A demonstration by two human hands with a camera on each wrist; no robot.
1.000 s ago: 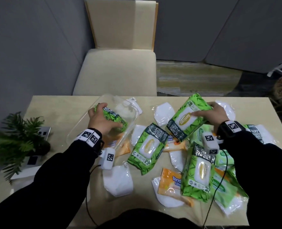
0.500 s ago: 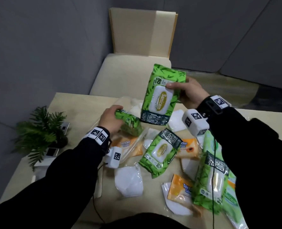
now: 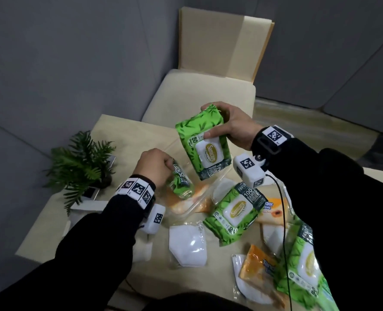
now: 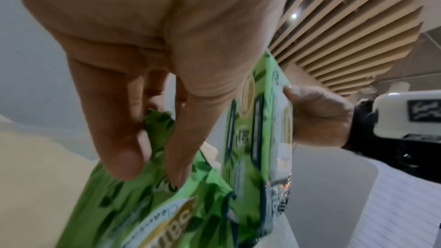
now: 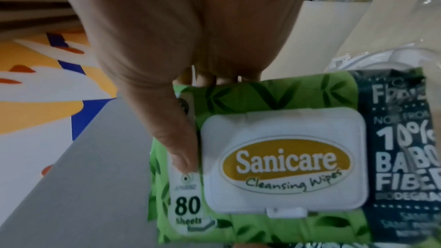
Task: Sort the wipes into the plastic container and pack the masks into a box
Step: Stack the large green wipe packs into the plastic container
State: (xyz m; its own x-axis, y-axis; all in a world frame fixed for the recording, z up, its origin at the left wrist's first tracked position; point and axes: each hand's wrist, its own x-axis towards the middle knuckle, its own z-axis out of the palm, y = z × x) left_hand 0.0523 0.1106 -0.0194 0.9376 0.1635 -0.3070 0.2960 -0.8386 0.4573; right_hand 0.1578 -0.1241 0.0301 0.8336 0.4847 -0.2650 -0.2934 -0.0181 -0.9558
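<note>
Pinching one green wipes pack [image 3: 205, 142] at frame centre, right hand [image 3: 232, 126] fingers curled; second wipes pack [image 3: 181, 180] gripped by left hand [image 3: 152, 166] over plastic container [image 3: 192, 206]

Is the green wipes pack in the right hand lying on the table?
No, the right hand holds the green wipes pack in the air.

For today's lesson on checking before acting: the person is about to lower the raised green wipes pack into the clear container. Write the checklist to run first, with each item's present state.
1. Right hand grips the raised wipes pack firmly: ok, thumb on its face, fingers behind.
2. Raised pack is above the plastic container: ok.
3. Left hand holds the second wipes pack in the container: ok.
4. Room beside that pack: cannot tell.
5. No mask inside the container: cannot tell.
6. Box for masks in sight: not ok.
</note>
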